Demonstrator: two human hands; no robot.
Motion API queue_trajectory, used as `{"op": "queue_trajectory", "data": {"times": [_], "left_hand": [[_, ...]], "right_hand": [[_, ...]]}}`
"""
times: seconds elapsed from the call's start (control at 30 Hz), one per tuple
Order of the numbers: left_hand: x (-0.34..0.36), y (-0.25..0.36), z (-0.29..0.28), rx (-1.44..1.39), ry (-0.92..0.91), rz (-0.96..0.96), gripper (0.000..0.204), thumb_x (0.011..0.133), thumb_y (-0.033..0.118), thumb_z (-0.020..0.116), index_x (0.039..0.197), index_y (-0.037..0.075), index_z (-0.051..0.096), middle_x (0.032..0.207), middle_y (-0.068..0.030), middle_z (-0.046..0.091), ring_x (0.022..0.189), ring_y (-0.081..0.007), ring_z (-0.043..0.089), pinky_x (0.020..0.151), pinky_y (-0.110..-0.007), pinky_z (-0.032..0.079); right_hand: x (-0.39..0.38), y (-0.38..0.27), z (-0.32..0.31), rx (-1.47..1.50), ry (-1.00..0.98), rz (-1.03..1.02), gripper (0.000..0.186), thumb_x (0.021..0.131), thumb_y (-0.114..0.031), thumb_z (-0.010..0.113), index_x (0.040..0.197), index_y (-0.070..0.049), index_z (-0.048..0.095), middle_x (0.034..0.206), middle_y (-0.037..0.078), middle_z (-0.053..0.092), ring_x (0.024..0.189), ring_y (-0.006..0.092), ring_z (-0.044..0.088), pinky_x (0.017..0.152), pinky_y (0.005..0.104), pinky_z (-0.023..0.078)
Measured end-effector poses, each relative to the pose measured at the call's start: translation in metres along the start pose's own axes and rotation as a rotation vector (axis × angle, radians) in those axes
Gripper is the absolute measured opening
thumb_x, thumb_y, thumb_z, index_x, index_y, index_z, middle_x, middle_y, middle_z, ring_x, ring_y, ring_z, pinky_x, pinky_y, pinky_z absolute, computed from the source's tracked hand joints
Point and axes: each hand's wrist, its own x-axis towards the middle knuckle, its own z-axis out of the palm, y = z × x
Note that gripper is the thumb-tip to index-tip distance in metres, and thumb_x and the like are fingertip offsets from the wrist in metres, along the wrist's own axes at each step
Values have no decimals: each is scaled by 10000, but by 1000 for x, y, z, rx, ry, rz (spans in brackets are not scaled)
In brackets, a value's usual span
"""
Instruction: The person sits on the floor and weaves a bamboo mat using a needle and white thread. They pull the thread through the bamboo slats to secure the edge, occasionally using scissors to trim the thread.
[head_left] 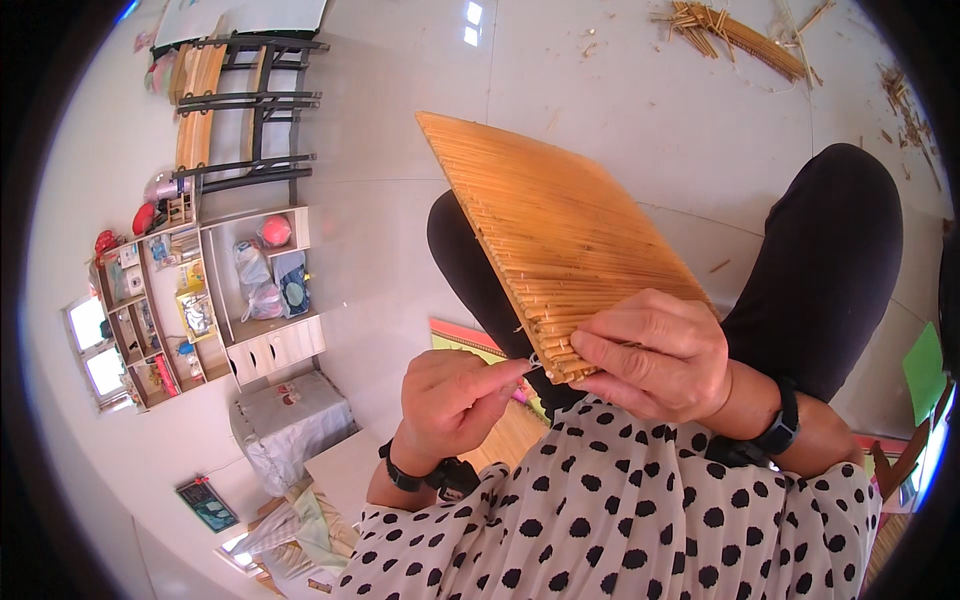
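Note:
A flat, stiff panel of yellow-brown stalks (570, 220), laid side by side and joined, slants up and away over my lap. My right hand (660, 355) grips its near end, thumb on the upper face and the other fingers partly hidden beneath. At the near left corner my left hand (455, 400) is closed, its index finger stretched to the panel's edge and the thumb tucked under it. Something small and pale shows at that fingertip, too small to name. Short light stitches run along the panel's left edge.
Loose stalks (740, 40) lie in a bundle on the pale tiled floor, with broken bits (910, 125) farther right. Along the left stand a shelf unit (215, 290), a black-legged wooden bench (205, 100) and a covered box (290, 420). A colourful mat edge (465, 338) shows beneath me.

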Motion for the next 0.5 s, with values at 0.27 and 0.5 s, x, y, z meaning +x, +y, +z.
{"op": "queue_trajectory", "data": {"times": [0.27, 0.5], "left_hand": [[-4, -8, -4, 33, -24, 13, 334, 786, -92, 659, 1097, 24, 700, 613, -53, 594, 480, -194, 559, 442, -290, 405], [2, -15, -9, -224, -170, -12, 325, 790, -72, 679, 1106, 1, 668, 647, -90, 624, 498, -259, 588, 456, -329, 413]], "right_hand": [[2, 2, 5, 39, -11, 3, 426, 609, -82, 841, 992, 54, 715, 941, 134, 666, 684, 240, 636, 549, 308, 538], [-1, 2, 9, -13, -3, -56, 429, 625, -101, 843, 997, 66, 710, 930, 137, 661, 676, 235, 636, 529, 303, 539]]}}
